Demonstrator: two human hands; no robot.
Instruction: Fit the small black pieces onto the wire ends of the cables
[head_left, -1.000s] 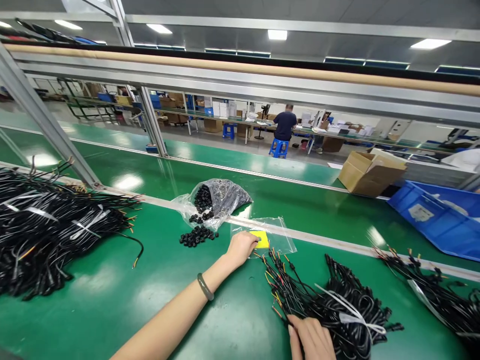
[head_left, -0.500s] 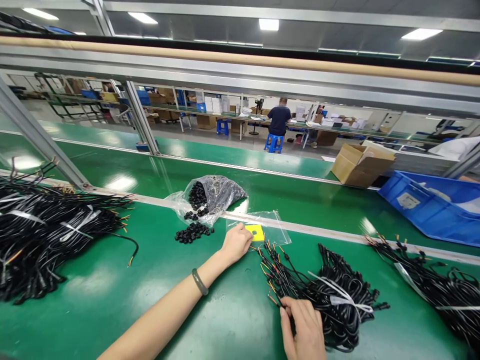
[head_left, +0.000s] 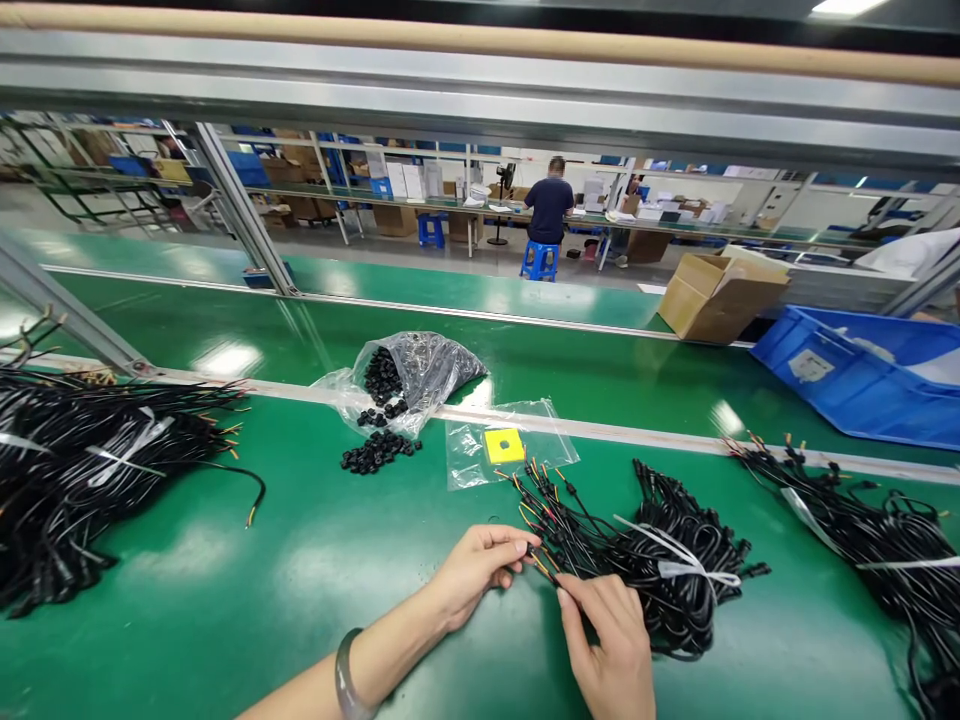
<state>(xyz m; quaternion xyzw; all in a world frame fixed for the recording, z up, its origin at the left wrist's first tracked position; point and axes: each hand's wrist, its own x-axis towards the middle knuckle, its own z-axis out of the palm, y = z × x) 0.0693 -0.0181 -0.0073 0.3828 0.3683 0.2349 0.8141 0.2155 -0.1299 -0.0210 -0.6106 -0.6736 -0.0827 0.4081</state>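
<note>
My right hand (head_left: 609, 635) pinches a black cable (head_left: 556, 578) just behind its stripped end, where thin orange and yellow wires come out. At the tips of those wires, my left hand (head_left: 484, 572) is closed in a pinch on a small black part, mostly covered by the fingers. Under and beyond my right hand lies a bundle of black cables (head_left: 679, 560) bound with a white tie. A yellow square piece (head_left: 504, 446) with a hole rests on a clear plastic bag (head_left: 469, 465). Loose black caps (head_left: 379, 452) form a pile left of it.
An open bag of black caps (head_left: 431, 375) lies behind the pile. More tied cable bundles lie at the left (head_left: 112, 450) and right (head_left: 877, 550). A blue bin (head_left: 855, 375) and a cardboard box (head_left: 712, 295) stand back right. Beyond, a person (head_left: 550, 210) sits on a stool.
My left hand has left the yellow piece and come down and right to the wire ends by my right hand. My right hand keeps its hold. The camera view has tilted down.
</note>
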